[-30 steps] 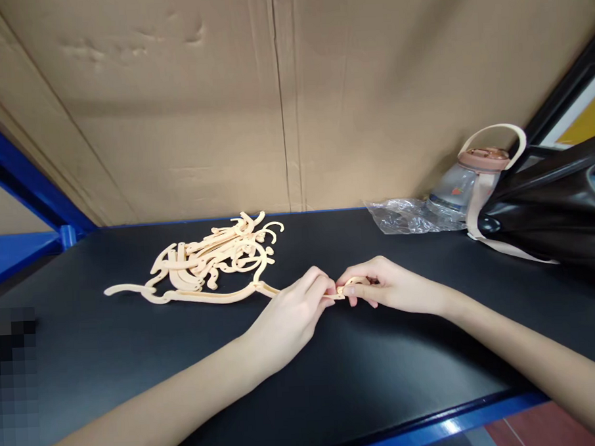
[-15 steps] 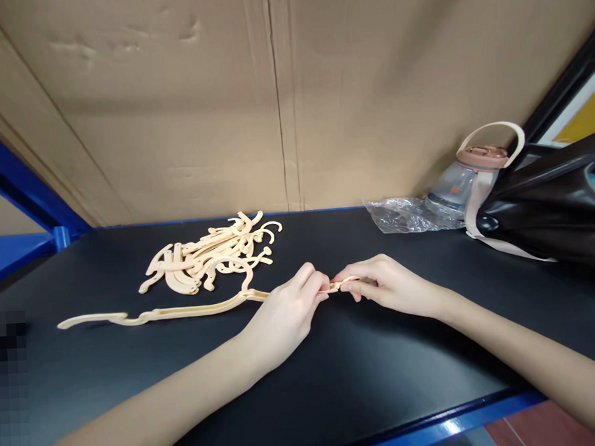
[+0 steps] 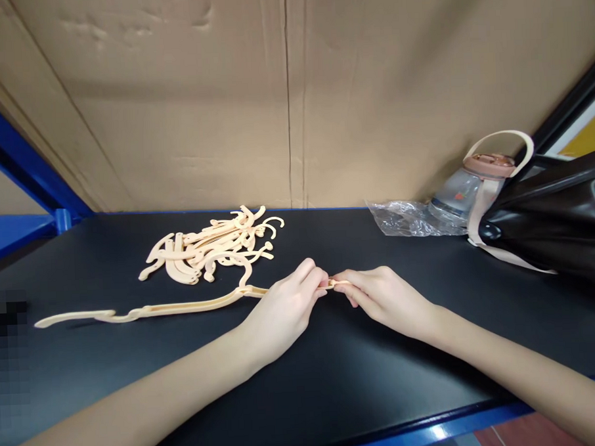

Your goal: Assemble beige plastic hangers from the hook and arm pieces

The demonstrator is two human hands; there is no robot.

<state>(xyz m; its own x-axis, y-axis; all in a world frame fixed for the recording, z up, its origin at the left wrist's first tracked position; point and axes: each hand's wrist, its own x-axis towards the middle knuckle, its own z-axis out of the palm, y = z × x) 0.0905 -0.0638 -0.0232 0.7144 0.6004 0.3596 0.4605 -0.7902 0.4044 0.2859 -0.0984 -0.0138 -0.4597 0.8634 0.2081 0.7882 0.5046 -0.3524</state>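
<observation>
A long cream plastic hanger [image 3: 148,312] lies on the black tabletop [image 3: 334,379], stretching left from my hands. My left hand [image 3: 286,309] pinches it near its hook. My right hand [image 3: 379,295] is closed on the hanger's right end, where a short piece shows between the two hands. A pile of several more cream hangers [image 3: 210,250] rests behind, toward the cardboard wall.
A cardboard sheet [image 3: 292,92] backs the table. At the right stand a clear bottle with a pink lid and strap [image 3: 466,186], a crumpled clear plastic bag [image 3: 406,218] and a black bag [image 3: 554,228]. A blue frame [image 3: 24,169] runs at left.
The hanger's long arm has swung out to the left, away from the pile, and now lies straight on the table. Both hands stayed pinched on its right part.
</observation>
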